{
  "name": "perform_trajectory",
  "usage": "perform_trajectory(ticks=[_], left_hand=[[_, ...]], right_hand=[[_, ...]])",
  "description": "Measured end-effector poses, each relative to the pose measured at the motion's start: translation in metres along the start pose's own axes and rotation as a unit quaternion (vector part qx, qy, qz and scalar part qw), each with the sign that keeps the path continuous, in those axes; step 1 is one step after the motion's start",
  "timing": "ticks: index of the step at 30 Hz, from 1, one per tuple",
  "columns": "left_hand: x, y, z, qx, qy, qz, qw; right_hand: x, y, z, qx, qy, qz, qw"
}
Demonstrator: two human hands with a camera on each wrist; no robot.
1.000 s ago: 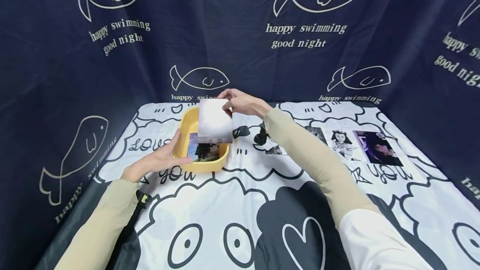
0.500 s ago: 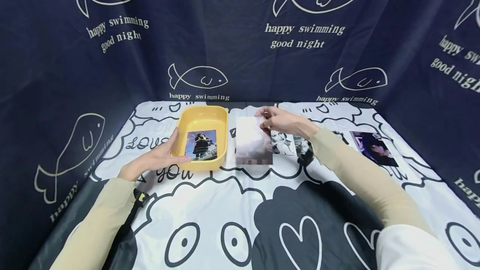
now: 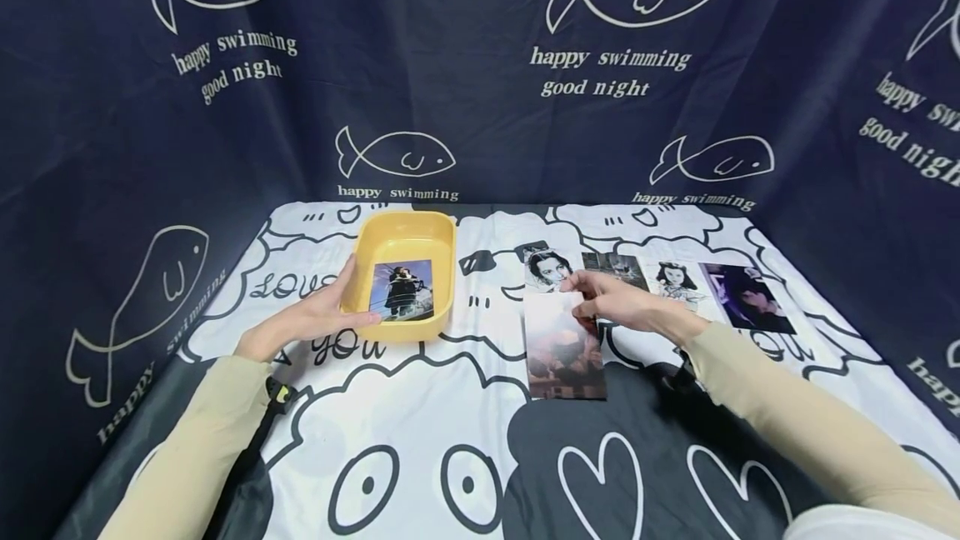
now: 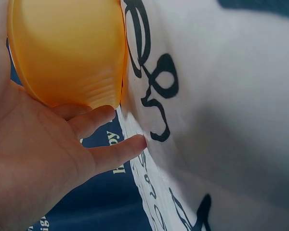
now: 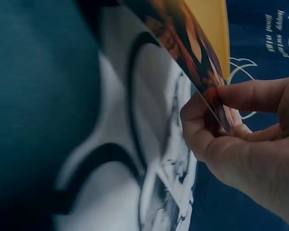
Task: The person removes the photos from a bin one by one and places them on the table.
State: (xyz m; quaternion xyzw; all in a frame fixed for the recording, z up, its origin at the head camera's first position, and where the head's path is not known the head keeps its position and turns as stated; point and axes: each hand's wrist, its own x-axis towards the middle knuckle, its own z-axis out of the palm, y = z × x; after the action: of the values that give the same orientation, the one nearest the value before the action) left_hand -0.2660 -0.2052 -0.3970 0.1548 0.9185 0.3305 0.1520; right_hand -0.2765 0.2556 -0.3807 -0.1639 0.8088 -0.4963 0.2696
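Covering the table in the head view is a black-and-white cartoon cloth, walled by navy fish-print fabric; the left hand cups the yellow tray, and the right hand pinches a photo before a row of photos. From the left wrist, relaxed fingers rest against the tray's underside. From the right wrist, thumb and fingertips nip the photo's edge just above the cloth.
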Motion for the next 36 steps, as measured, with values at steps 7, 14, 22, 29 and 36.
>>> perform_trajectory(ticks=[7,14,22,29,36], left_hand=[[0.000,0.000,-0.002,-0.002,0.004,-0.002,1.0000],[-0.001,0.001,-0.002,0.002,0.001,-0.001,1.0000],[-0.001,0.004,-0.003,-0.003,-0.001,0.001,1.0000],[0.001,0.006,-0.006,0.008,-0.002,-0.004,1.0000],[0.000,0.003,-0.002,-0.002,-0.004,-0.005,1.0000]], right_hand=[[-0.007,0.008,0.013,-0.134,0.051,-0.031,0.989],[-0.005,0.012,0.023,-0.282,0.107,-0.073,0.951],[-0.004,0.018,0.030,-0.380,0.193,-0.117,0.897],[0.009,-0.002,0.024,-0.373,0.150,-0.160,0.901],[0.051,-0.049,0.026,-0.248,0.087,-0.206,0.942]])
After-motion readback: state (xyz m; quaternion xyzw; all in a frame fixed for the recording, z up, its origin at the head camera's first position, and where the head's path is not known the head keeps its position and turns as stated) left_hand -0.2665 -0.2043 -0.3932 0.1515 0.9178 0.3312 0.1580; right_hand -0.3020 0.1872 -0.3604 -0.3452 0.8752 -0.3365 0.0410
